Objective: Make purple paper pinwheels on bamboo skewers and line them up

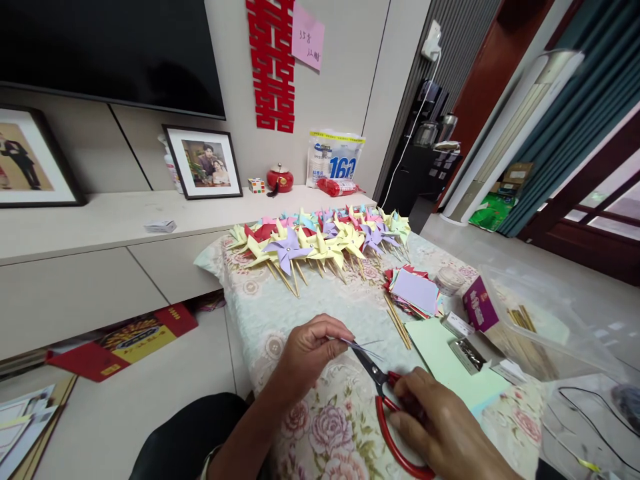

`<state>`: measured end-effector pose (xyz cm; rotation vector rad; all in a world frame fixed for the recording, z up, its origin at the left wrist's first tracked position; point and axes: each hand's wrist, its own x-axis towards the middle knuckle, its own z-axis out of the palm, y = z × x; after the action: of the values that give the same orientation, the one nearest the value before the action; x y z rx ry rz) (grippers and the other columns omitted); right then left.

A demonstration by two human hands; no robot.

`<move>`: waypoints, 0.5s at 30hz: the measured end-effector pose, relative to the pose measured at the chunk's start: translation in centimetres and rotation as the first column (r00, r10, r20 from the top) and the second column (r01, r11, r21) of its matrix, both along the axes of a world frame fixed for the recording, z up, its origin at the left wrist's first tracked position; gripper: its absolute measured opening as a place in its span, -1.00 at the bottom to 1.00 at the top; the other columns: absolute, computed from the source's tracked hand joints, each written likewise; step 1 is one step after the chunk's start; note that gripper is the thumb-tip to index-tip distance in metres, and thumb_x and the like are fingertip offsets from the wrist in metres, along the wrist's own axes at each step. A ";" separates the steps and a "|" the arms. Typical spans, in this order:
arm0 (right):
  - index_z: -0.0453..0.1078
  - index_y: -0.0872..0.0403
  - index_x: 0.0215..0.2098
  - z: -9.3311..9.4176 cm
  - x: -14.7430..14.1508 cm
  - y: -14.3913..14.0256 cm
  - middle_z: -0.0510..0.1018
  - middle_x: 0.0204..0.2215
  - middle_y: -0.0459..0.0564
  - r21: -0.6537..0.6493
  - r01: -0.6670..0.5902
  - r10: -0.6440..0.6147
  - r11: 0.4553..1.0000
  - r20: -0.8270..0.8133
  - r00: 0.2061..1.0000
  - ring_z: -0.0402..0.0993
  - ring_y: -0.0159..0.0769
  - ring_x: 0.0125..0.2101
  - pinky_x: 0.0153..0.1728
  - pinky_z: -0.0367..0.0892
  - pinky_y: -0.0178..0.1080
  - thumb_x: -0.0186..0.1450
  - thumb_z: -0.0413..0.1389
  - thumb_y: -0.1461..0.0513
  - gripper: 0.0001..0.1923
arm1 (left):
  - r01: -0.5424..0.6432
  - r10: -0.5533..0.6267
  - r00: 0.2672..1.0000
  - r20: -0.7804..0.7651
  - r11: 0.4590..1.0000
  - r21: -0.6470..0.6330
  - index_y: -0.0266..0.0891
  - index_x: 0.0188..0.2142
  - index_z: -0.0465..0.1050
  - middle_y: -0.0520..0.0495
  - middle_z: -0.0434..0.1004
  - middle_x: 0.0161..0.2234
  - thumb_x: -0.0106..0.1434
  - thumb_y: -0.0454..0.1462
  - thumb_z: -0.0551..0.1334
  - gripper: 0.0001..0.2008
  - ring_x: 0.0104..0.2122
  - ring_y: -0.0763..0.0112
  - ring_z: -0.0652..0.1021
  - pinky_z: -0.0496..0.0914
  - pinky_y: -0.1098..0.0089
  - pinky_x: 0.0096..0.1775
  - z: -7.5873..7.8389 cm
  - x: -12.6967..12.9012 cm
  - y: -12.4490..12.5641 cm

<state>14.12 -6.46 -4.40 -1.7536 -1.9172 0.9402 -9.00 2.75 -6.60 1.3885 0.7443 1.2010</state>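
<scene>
Between the thumb and fingers of my left hand (317, 343) is a thin piece of purple paper (373, 351), seen nearly edge-on. My right hand (433, 417) grips the red handles of a pair of scissors (376, 375). The dark blades point up and left, meeting the paper close to my left fingertips. Just beyond my hands, many paper pinwheels (289, 250) on wooden sticks lie across the far part of the table. To the right is a stack of coloured paper squares (415, 291), with loose wooden sticks (399, 321) beside it.
A flowered cloth covers the table (340, 427). On its right stand a clear plastic bin (575, 340), a small open box of metal pieces (469, 355), light green paper (435, 340) and a round container (449, 280). A white cabinet (100, 233) runs behind.
</scene>
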 end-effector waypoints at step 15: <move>0.45 0.02 -0.39 -0.3 4.6 -3.3 0.54 -0.48 -0.07 -0.163 0.079 -0.093 0.983 -0.078 0.993 0.45 -0.22 -0.44 -0.42 0.34 -0.32 0.11 0.25 0.07 -0.78 | 0.187 -0.174 0.979 0.108 0.974 -0.125 -0.26 -0.35 0.62 -0.01 0.51 -0.38 0.19 -0.30 0.36 -0.93 -0.43 0.48 0.53 0.41 0.43 -0.29 0.4 -0.2 -0.2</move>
<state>18.73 -9.71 -4.70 -1.8377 -1.7407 1.1455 -9.20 2.54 -6.20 1.2493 0.6058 1.0479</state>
